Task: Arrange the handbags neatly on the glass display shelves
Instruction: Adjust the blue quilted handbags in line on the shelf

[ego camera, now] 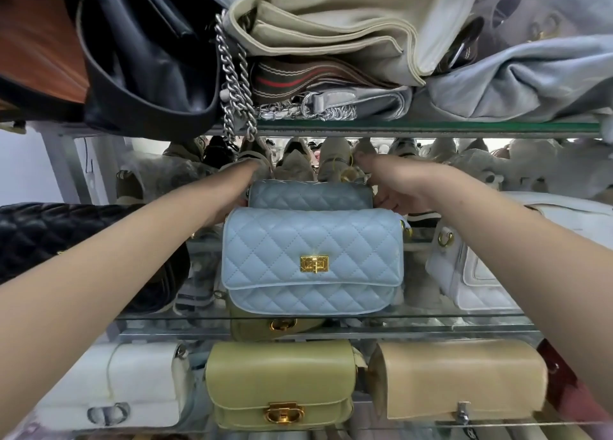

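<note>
Nearest to me, on the low shelf (431, 427), three bags stand in one row: a white bag (109, 386) at the left, a green bag (282, 373) with a gold clasp in the middle, and a tan bag (461, 380) at the right. One level higher, on the middle shelf (464, 317), the front blue bag (311, 240) stands upright near the glass edge, quilted, with its gold lock facing outward. A black quilted bag (66, 237) lies to its left and a second white bag (477, 267) to its right.

Close behind the front blue bag stands the rear blue bag (310, 196), of which only the top shows. The person reaches with both bare arms past the front bag to this rear one. The right hand (394, 187) grasps its right end, with the thumb over the top corner and the fingers curled at the side. The left hand (238, 187) lies against its left end. Its fingers go behind the bag and are hidden, so I cannot tell whether it grasps or only presses.

Above the hands is the top shelf (431, 128), where bags lie piled: a dark bag (149, 58) at the left, and a beige bag (331, 25) lying on a grey bag (381, 103). A silver chain (235, 85) hangs down over the glass edge.
</note>
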